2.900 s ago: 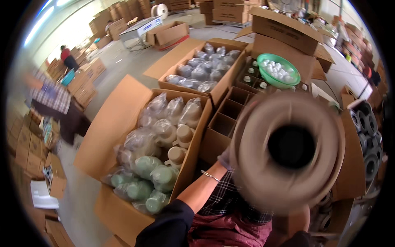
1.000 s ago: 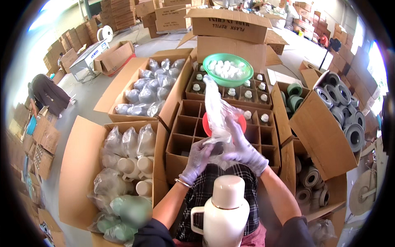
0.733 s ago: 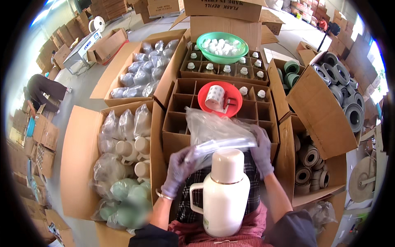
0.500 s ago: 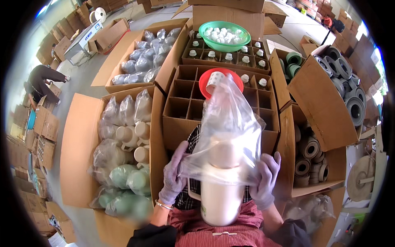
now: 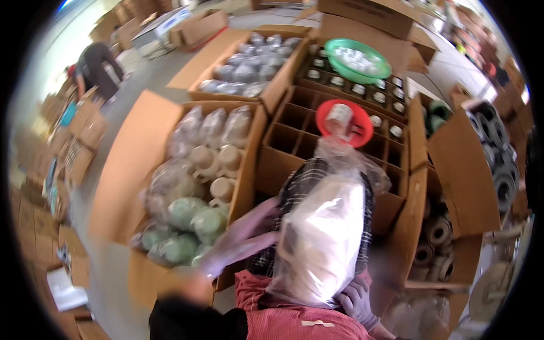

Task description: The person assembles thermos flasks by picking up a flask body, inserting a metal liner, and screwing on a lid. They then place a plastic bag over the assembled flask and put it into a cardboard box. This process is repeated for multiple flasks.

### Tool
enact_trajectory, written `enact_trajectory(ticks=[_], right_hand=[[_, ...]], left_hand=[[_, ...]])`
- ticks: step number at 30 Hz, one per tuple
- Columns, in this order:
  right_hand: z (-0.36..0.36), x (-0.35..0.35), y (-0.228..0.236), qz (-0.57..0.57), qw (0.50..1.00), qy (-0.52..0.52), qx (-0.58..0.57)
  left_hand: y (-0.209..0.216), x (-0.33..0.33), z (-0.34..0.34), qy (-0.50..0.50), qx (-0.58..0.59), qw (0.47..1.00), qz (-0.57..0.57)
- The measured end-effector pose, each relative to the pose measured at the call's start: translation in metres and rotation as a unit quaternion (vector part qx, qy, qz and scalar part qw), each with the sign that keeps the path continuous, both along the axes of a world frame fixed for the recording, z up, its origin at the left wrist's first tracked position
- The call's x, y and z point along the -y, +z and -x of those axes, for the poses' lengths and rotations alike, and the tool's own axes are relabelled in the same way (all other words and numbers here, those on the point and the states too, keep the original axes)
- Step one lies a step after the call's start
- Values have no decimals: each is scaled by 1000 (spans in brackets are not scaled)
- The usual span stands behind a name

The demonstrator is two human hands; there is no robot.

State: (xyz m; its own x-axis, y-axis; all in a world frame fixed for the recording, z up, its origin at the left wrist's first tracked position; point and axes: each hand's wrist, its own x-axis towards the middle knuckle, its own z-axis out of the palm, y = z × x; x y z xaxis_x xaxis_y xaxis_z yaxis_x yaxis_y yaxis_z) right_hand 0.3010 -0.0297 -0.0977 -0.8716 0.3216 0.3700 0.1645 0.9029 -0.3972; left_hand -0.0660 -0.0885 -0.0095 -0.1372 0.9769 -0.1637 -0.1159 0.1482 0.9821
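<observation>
Clear bag (image 5: 326,221) swallows the pale flask (image 5: 311,260)!

And there's the change! Half a second ago the plastic draped only the top, a hand either side of its mouth; now it reaches right down around the flask, which leans across the pink garment (image 5: 283,323) at the person's lap. The view has swung too, blurring plenty.

Look at the edges. The left carton (image 5: 249,161), loaded with bagged flasks, runs its wall close beside the working spot. Ahead, the bag's loose end stretches over the divided carton (image 5: 280,164) toward the red bowl (image 5: 362,130), open cells to the left. Over on the right, a raised cardboard flap (image 5: 464,181) stands a little apart from the bag.

Now the hands! Left hand (image 5: 241,241): fingers long and spread, tips at the bag's side, contact too blurred to call. Right hand (image 5: 357,300): fingers curled against the lower right of the plastic; whether they're pinching it, I cannot tell.
</observation>
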Motion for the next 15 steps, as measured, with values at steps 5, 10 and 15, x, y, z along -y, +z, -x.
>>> enact_trajectory(ticks=[5,10,15], right_hand=[[17,5,-2,-70,998,-6,7],[79,-21,31,29,990,-71,-115],[276,-73,73,72,986,43,-147]], left_hand=[[-64,-9,5,-56,-368,927,-52],[-79,138,73,24,-73,988,133],[-97,158,77,404,320,856,-22]])
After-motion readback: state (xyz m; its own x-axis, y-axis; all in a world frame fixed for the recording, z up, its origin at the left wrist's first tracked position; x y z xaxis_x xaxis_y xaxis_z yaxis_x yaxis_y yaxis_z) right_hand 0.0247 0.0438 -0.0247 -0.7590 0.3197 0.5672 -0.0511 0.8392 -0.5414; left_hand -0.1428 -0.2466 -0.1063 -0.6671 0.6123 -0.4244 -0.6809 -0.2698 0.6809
